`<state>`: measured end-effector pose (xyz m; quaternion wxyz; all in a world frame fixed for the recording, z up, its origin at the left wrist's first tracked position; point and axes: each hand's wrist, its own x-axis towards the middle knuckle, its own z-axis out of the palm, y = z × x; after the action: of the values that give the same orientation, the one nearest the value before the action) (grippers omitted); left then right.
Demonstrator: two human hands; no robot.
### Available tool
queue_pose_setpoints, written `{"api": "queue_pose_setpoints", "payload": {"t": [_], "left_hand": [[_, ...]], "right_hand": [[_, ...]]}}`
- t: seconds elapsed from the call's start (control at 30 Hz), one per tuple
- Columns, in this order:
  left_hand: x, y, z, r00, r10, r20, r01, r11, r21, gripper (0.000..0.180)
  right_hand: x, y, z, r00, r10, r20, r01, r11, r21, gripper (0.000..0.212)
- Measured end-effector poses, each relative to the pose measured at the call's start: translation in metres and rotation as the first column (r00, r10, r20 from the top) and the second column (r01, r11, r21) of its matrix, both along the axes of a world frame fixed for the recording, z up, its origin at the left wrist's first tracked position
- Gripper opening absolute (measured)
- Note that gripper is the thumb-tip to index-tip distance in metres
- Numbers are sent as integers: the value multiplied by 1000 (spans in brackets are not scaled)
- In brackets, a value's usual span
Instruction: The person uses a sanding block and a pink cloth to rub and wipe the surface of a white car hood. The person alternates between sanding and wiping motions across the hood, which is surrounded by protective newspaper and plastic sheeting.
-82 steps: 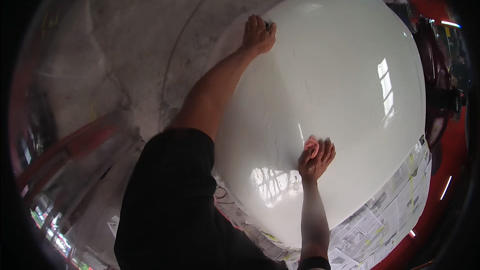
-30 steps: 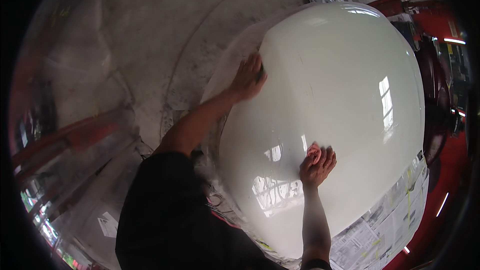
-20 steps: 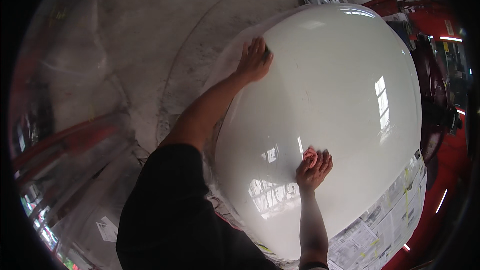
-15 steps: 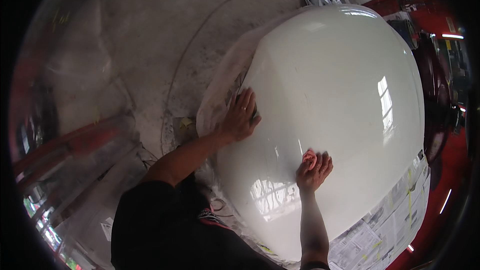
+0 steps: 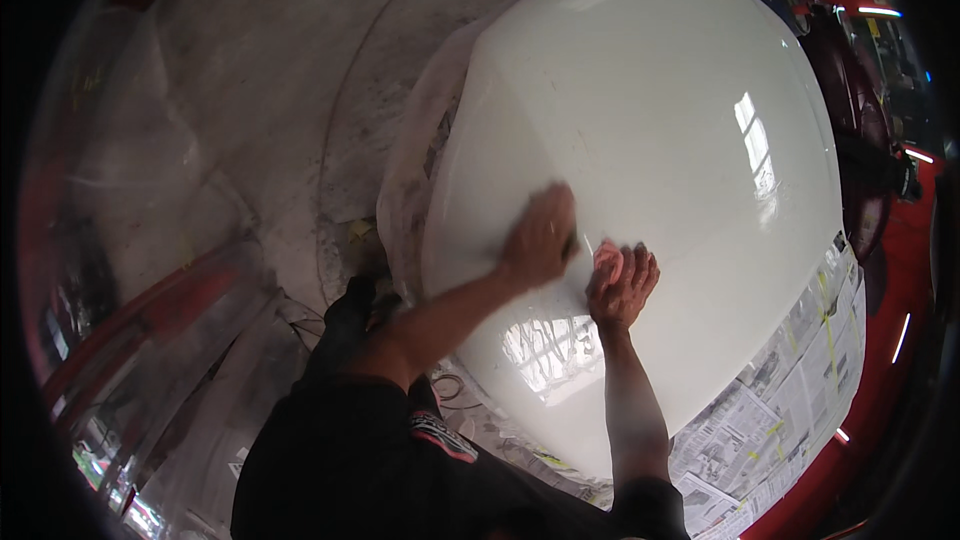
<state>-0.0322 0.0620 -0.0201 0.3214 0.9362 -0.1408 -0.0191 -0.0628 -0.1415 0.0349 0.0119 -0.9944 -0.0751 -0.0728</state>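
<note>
A large, glossy white car body panel (image 5: 650, 120) fills the middle, curved and wet-looking with window reflections. My left hand (image 5: 545, 235), smeared by motion, presses on the left part of the panel. Something dark shows at the edge of its palm, mostly hidden, and I cannot make out what it is. To its right, my right hand (image 5: 623, 290) lies on the panel over a crumpled pink cloth (image 5: 606, 260), which sticks out by the thumb and is pinned under the fingers.
Newspaper masking (image 5: 740, 430) with yellowish tape borders the panel at the lower right. Pale sheeting (image 5: 410, 160) edges its left side. A hose (image 5: 335, 120) runs over the grey concrete floor (image 5: 250, 60). Dark red car parts (image 5: 855, 130) stand at the right.
My left hand has swept rightward from the panel's left edge toward my right hand. The right hand with the pink cloth has shifted slightly farther away in view. The view has shifted too.
</note>
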Motion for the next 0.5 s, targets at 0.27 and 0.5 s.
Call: {"api": "queue_pose_setpoints", "payload": {"t": [0.27,0.5], "left_hand": [[157,94,-26,812,584,18,-584,811,29,82],[136,102,-30,954,296,50,-299,949,99,85]], "right_hand": [[6,9,-4,999,42,15,-43,999,24,52],[6,6,2,990,89,110,-96,994,61,51]]}}
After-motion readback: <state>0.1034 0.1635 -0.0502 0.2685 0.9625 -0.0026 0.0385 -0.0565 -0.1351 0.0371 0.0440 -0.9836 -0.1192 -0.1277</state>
